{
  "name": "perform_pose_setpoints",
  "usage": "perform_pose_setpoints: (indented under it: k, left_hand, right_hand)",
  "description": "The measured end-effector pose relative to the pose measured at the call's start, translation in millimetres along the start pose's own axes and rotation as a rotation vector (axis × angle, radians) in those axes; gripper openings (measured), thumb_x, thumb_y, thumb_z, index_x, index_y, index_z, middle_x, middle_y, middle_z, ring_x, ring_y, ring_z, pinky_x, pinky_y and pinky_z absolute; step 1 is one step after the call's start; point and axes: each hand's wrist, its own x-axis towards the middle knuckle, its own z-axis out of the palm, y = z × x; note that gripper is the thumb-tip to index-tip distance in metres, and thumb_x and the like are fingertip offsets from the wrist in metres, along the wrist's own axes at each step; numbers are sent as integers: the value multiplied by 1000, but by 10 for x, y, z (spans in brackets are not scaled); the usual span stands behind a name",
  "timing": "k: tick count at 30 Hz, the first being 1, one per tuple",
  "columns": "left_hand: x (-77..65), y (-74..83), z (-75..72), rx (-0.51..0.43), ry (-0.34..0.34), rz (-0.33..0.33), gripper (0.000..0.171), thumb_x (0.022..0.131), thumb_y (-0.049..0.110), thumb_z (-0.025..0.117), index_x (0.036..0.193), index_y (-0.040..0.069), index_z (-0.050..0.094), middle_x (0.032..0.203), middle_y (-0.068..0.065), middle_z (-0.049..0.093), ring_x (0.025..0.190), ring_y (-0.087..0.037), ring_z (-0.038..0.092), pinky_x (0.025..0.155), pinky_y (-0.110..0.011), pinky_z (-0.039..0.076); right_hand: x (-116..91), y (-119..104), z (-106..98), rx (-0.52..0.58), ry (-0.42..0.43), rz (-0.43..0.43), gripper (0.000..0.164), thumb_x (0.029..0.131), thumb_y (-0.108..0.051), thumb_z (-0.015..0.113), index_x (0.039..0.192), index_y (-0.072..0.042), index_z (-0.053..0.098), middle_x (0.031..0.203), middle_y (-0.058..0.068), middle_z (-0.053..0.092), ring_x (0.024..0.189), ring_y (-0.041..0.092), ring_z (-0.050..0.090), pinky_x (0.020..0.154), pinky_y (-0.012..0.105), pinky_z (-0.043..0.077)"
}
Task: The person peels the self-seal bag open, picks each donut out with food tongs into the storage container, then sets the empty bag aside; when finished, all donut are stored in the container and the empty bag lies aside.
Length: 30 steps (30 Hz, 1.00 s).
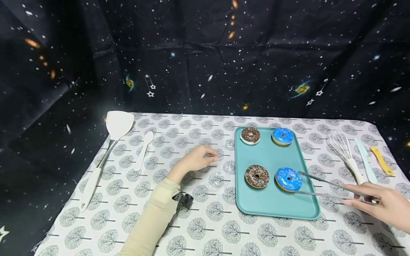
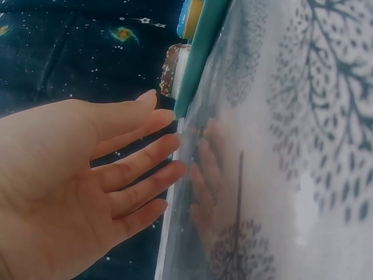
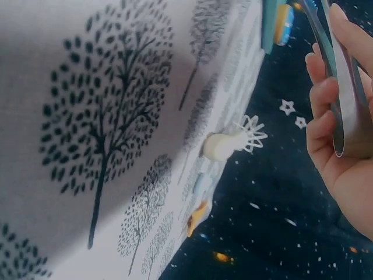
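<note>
My right hand [image 1: 381, 202] grips metal tongs [image 3: 349, 111] near their closed end. The tongs' two tips reach over the right rim of a teal tray [image 1: 272, 209] and stand at the right side of a blue sprinkled donut [image 1: 288, 179], apparently around its edge; contact is hard to make out. To its left on the tray lies a chocolate sprinkled donut [image 1: 257, 176]. At the back are another chocolate donut [image 1: 250, 135] and another blue donut [image 1: 282, 136]. Left of the tray, my left hand [image 1: 200, 157] hovers over the cloth with relaxed fingers and holds nothing.
On the left lie a white spatula [image 1: 119, 124] and a small white spoon [image 1: 143, 151]. Right of the tray are a whisk [image 1: 344, 149], a pale blue knife [image 1: 366, 160] and a yellow-handled tool [image 1: 382, 160]. A dark starry curtain [image 1: 205, 64] hangs behind the tree-print tablecloth [image 1: 198, 227].
</note>
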Motion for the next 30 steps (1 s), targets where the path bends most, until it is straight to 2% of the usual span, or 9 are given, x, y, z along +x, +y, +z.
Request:
perform_pose_setpoints:
  k: [5, 9, 11, 16, 19, 22, 24, 28, 30]
  left_hand:
    - [-12, -25, -26, -4, 8, -1, 28, 91, 27, 60, 114, 12, 66, 119, -4, 63, 107, -19, 59, 94, -34, 46]
    - [-25, -40, -47, -4, 15, 2, 28, 92, 28, 60, 114, 12, 67, 120, -3, 62, 110, -20, 58, 96, -35, 45]
    - [-27, -47, -50, -3, 17, 4, 28, 92, 27, 60, 114, 12, 66, 120, -4, 62, 112, -20, 57, 97, -36, 44]
    - [-35, -46, -66, 2, 21, 13, 29, 92, 27, 59, 115, 12, 66, 117, -3, 63, 110, -19, 57, 96, -35, 45]
    - [-36, -42, -84, 3, 25, 14, 29, 93, 28, 58, 115, 12, 66, 114, -2, 64, 106, -17, 57, 93, -34, 46]
    - [-36, -36, -103, 4, 25, 11, 29, 93, 28, 57, 115, 12, 66, 112, -1, 64, 104, -17, 57, 93, -33, 46]
    - [-41, -29, -114, 4, 26, 8, 29, 93, 28, 57, 115, 11, 66, 112, -1, 64, 104, -17, 57, 93, -34, 46]
    - [-52, -20, -127, 12, 29, 9, 30, 93, 28, 57, 116, 11, 66, 111, 0, 64, 102, -16, 56, 92, -34, 46]
    - [-56, -20, -131, 12, 34, 12, 30, 93, 28, 58, 116, 11, 66, 111, 0, 64, 101, -15, 56, 92, -33, 46]
  right_hand:
    - [-70, -59, -63, 118, 27, 214, 52, 74, -30, 79, 121, -12, 64, 77, 0, 58, 51, 3, 38, 42, 22, 30]
    - [-13, -167, -79, 94, 27, 378, 63, 81, -41, 71, 128, -3, 55, 95, 24, 59, 52, 10, 43, 42, 26, 32]
    - [38, -206, -67, 61, -1, 429, 67, 84, -47, 66, 131, -2, 51, 81, 19, 56, 51, 14, 41, 43, 27, 30]
    - [131, -260, 20, 14, -26, 425, 68, 90, -49, 55, 137, -1, 43, 63, 10, 40, 51, 17, 34, 44, 31, 28]
    - [173, -277, 89, 29, -44, 414, 66, 94, -45, 49, 141, 0, 35, 88, 31, 56, 70, 41, 52, 56, 51, 44]
    - [215, -294, 170, 52, -59, 377, 63, 97, -38, 44, 141, 4, 29, 118, 45, 43, 97, 61, 44, 75, 70, 36]
    - [243, -306, 227, 62, -63, 341, 61, 99, -34, 42, 139, 9, 28, 117, 46, 41, 99, 62, 41, 76, 70, 35]
    - [295, -336, 303, 83, -76, 322, 62, 99, -30, 42, 136, 17, 24, 102, 42, 46, 79, 47, 50, 59, 52, 42]
    - [334, -354, 319, 79, -101, 327, 64, 99, -29, 41, 134, 21, 22, 103, 44, 45, 79, 48, 49, 59, 53, 43]
